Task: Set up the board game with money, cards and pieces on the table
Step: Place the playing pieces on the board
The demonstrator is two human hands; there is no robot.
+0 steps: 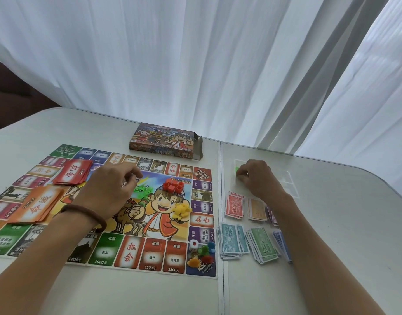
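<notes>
Left hand (113,189): over the middle of the board (154,253), fingers curled, tips close together. Cannot tell whether you hold anything.
Right hand (256,178): off the board on the worktop (331,223), fingers curled round small green pieces (238,172) on a clear bag (285,181).
Handling, pieces: judged light, hard plastic, tiny and apt to scatter. Pinch a few from above.
Handling, paper: money and cards look thin and slippery. Square each stack by its edges.
Heaps on board: three: green heap (143,192), red heap (173,186), yellow heap (181,210).
Card stacks: two, both fanned: red cards (71,172), orange cards (39,206).
Money stacks (231,242): six, just right of the board.
Pawns (203,253): four, beside one die (193,245), at the near right corner.
</notes>
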